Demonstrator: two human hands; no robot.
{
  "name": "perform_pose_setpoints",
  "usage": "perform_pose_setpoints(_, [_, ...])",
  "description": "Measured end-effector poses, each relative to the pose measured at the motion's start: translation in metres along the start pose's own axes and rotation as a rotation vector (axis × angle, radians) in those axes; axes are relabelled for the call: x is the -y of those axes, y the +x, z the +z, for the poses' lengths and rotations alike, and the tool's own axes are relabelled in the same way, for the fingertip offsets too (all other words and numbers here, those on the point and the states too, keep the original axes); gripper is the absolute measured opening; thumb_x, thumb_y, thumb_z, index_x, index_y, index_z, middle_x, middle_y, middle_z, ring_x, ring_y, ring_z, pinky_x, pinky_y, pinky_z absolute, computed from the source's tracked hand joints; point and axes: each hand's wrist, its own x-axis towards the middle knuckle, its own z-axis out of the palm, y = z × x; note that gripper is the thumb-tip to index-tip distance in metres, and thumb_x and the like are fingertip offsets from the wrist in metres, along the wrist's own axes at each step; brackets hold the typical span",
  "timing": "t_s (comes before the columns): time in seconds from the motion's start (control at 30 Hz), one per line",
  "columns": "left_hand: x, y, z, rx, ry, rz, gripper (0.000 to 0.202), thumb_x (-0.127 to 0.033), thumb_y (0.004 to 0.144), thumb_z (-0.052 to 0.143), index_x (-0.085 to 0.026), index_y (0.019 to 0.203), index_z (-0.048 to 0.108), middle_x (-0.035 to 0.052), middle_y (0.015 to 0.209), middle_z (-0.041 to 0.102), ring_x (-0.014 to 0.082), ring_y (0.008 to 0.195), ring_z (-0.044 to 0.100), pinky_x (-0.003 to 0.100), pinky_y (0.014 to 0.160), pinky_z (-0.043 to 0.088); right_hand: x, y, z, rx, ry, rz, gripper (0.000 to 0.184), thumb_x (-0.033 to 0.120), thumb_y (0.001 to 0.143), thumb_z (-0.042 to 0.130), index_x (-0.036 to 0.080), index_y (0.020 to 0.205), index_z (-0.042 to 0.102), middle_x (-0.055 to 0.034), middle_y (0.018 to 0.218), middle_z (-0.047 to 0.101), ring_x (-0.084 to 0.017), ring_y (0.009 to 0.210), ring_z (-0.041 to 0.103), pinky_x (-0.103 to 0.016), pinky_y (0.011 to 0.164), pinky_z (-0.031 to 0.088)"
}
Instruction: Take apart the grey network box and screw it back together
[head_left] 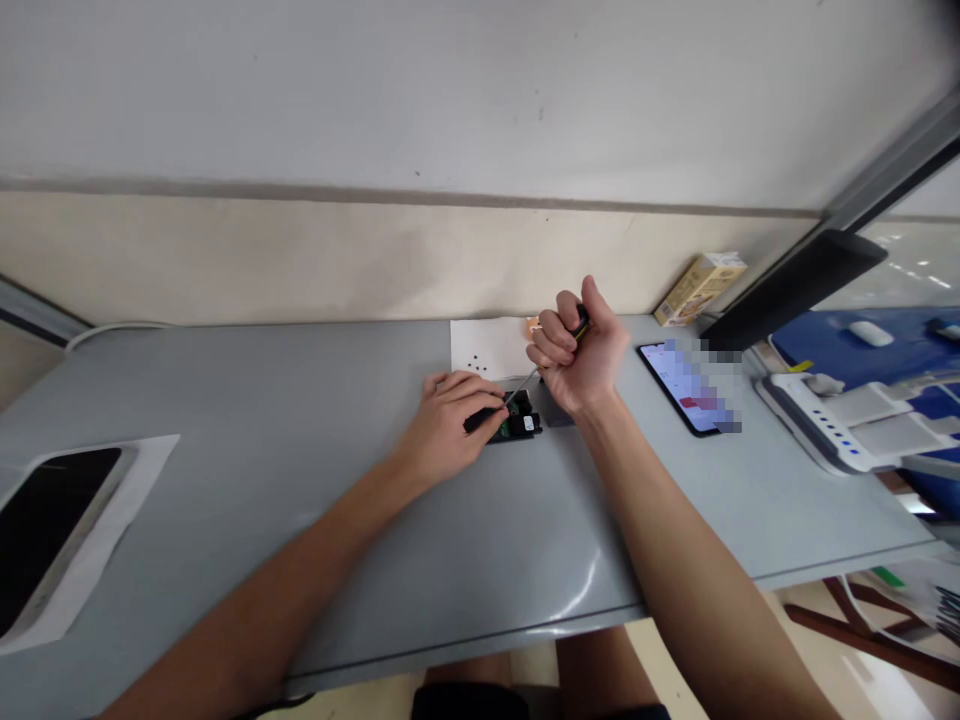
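Note:
My right hand point(576, 350) is closed around the dark handle of a screwdriver point(523, 387). Its thin metal shaft slants down to the left, and the tip meets a small black electronic device point(527, 424) with a green circuit board showing. My left hand point(448, 425) grips the left side of that device, fingers bent over it, so part of it is covered. Several tiny dark pieces, apparently screws, lie on a white paper point(491, 340) just behind the hands. Partly under my right wrist sits a dark grey object point(555, 403) whose kind I cannot make out.
The grey table point(300, 400) runs along a wall. To the right lie a lit phone point(671, 385), a yellow carton point(697, 290), a black upright panel point(802, 290) and a white device with buttons point(832, 425). At far left, a dark-screened tablet-like device point(60, 530) rests on white paper.

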Motion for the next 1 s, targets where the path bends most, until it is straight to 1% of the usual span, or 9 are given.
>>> perform_pose_setpoints(0.07, [-0.002,0.0,-0.002,0.029,0.008,-0.036,0.014,-0.034,0.101,0.062,-0.026,0.105,0.072,0.0013,0.117,0.077,0.0227,0.113,0.065,0.046,0.103,0.036,0.001,-0.001,0.001,-0.002,-0.036,-0.002,0.057,0.059,0.096,0.056,0.023,0.065,0.025,0.0081,0.05,0.019,-0.007,0.041,0.011,-0.025,0.039,0.017])
perform_pose_setpoints(0.1, [-0.003,-0.001,-0.003,0.051,0.01,-0.051,0.019,-0.037,0.1,0.065,-0.026,0.113,0.07,0.0026,0.122,0.076,0.0242,0.118,0.064,0.047,0.104,0.035,0.001,-0.001,0.001,-0.002,-0.053,0.001,0.057,0.06,0.096,0.057,0.023,0.065,0.025,0.0081,0.05,0.019,-0.007,0.041,0.011,-0.025,0.039,0.017])
perform_pose_setpoints(0.2, [-0.005,-0.002,-0.005,0.136,0.011,-0.068,0.049,-0.045,0.094,0.07,-0.025,0.137,0.058,0.0075,0.139,0.068,0.0288,0.13,0.058,0.049,0.109,0.034,0.003,-0.001,0.0,0.007,-0.093,0.009,0.057,0.059,0.094,0.06,0.023,0.066,0.026,0.0082,0.051,0.019,-0.007,0.041,0.012,-0.024,0.039,0.016])
perform_pose_setpoints(0.27, [-0.005,-0.003,-0.005,0.188,0.016,-0.06,0.055,-0.047,0.094,0.07,-0.026,0.142,0.054,0.0083,0.142,0.066,0.0299,0.132,0.057,0.05,0.112,0.033,0.003,0.0,-0.002,0.013,-0.116,0.014,0.057,0.059,0.093,0.063,0.023,0.066,0.027,0.0083,0.051,0.02,-0.006,0.041,0.012,-0.024,0.039,0.015])
perform_pose_setpoints(0.37, [-0.003,-0.004,-0.004,0.217,0.023,-0.054,0.052,-0.044,0.096,0.067,-0.027,0.143,0.053,0.0075,0.141,0.066,0.0289,0.13,0.059,0.051,0.114,0.033,0.002,0.002,-0.005,0.022,-0.141,0.025,0.058,0.059,0.091,0.066,0.023,0.066,0.028,0.0086,0.05,0.02,-0.006,0.041,0.012,-0.023,0.039,0.014])
perform_pose_setpoints(0.57, [-0.001,-0.003,-0.002,0.204,0.011,-0.066,0.048,-0.039,0.095,0.068,-0.028,0.14,0.055,0.0057,0.137,0.069,0.0279,0.126,0.062,0.05,0.112,0.036,-0.003,0.004,-0.009,0.099,-0.142,0.034,0.056,0.057,0.09,0.067,0.022,0.065,0.031,0.0085,0.05,0.021,-0.006,0.043,0.011,-0.024,0.041,0.011])
perform_pose_setpoints(0.8, [-0.002,-0.002,-0.003,0.206,0.011,-0.075,0.043,-0.038,0.095,0.07,-0.028,0.134,0.058,0.0051,0.135,0.07,0.0274,0.124,0.063,0.05,0.111,0.036,-0.004,0.004,-0.009,0.045,-0.145,0.049,0.057,0.059,0.089,0.067,0.023,0.065,0.03,0.0086,0.051,0.022,-0.006,0.043,0.011,-0.023,0.041,0.013])
perform_pose_setpoints(1.0, [-0.002,-0.002,-0.003,0.209,0.02,-0.073,0.031,-0.037,0.094,0.07,-0.027,0.123,0.062,0.0044,0.13,0.072,0.0272,0.121,0.065,0.049,0.109,0.037,-0.004,0.003,-0.007,0.077,-0.165,0.05,0.056,0.058,0.089,0.066,0.023,0.065,0.03,0.0085,0.05,0.022,-0.006,0.043,0.011,-0.024,0.041,0.013])
